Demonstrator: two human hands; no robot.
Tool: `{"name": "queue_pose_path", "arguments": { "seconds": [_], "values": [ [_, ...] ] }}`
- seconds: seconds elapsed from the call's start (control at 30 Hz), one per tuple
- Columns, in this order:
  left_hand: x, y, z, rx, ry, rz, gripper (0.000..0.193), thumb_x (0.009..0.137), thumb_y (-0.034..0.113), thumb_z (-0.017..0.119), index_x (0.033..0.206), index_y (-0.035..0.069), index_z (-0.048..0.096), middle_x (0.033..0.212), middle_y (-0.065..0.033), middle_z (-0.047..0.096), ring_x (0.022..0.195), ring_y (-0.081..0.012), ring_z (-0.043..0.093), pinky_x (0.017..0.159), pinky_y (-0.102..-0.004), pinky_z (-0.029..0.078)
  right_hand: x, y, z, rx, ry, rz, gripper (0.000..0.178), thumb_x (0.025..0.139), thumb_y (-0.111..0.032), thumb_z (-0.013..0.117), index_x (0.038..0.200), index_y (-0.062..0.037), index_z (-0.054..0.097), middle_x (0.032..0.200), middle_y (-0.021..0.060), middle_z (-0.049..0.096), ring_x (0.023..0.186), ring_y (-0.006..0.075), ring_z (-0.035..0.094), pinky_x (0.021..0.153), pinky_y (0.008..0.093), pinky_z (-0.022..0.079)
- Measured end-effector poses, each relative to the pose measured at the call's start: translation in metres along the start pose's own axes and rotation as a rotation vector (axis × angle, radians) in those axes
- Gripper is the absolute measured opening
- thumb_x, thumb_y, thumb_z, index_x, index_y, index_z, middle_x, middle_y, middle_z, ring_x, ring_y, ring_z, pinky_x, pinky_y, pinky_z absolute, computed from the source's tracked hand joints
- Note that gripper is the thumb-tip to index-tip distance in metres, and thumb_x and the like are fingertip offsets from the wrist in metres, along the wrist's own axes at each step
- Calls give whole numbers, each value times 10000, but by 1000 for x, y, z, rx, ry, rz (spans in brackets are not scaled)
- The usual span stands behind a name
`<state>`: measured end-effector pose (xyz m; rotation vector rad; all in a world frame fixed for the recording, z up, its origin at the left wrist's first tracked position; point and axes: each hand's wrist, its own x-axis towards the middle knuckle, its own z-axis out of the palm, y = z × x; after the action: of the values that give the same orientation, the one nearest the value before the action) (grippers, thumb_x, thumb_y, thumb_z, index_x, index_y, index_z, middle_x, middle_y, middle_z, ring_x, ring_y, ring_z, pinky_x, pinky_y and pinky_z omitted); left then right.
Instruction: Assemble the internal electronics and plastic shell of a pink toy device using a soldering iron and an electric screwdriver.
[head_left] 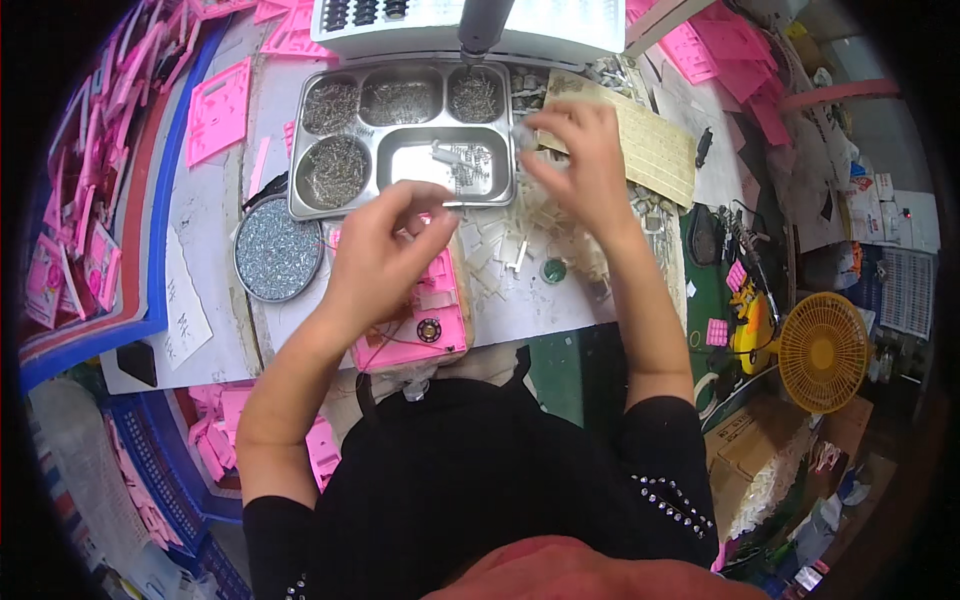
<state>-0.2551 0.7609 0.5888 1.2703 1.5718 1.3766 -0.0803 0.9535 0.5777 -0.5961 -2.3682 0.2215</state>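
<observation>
My left hand [385, 248] is over the pink plastic housing [436, 328], its fingers curled and its thumb and index finger drawn toward each other at the tray's near rim. What it pinches, if anything, is too small to make out. My right hand [588, 165] is raised right of the tray, thumb and index finger apart. Beside its fingertips is a blurred small greyish piece [525, 136]. The metal compartment tray [377, 150] holds small metal springs or pins in several compartments. A white cylindrical part [452, 156] lies in its large near compartment. A round dark part with a wire [429, 329] sits on the housing.
Left of the housing stands a round dish of small silvery pieces [279, 248]. White plastic parts [510, 248] lie scattered right of it, by a small green round thing [553, 270]. A tan board [640, 150] and a white box [470, 30] stand beyond. A yellow fan [822, 352] is at right.
</observation>
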Motion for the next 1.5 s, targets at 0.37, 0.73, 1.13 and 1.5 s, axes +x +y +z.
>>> {"name": "queue_pose_path", "arguments": {
  "seconds": [0.37,0.73,1.13,1.5],
  "values": [
    [21,7,14,-407,-578,-479,149,948,170,700,994,31,668,781,12,628,626,-47,539,538,-215,429,-84,-55,-42,713,-199,209,402,802,-27,737,1203,-52,709,940,104,714,804,208,677,770,319,532],
    [37,13,62,-35,-479,-48,171,934,172,724,934,2,701,823,-41,687,728,-74,593,650,-262,480,-127,-68,-23,1414,230,674,563,917,75,659,1420,18,413,1105,130,681,981,173,675,868,288,545],
    [224,-52,145,833,-359,717,179,888,188,678,1033,104,741,1016,-80,681,844,-316,678,732,-412,551,-155,-27,-58,1208,337,835,513,875,116,691,1356,59,521,981,93,671,860,136,652,774,250,531],
    [225,-38,159,1050,-464,719,227,824,151,705,985,-6,674,973,-193,702,832,-385,698,698,-419,571,-170,-15,-68,742,35,808,473,861,28,710,1320,-23,606,841,17,610,716,85,565,663,232,469]
  ]
}}
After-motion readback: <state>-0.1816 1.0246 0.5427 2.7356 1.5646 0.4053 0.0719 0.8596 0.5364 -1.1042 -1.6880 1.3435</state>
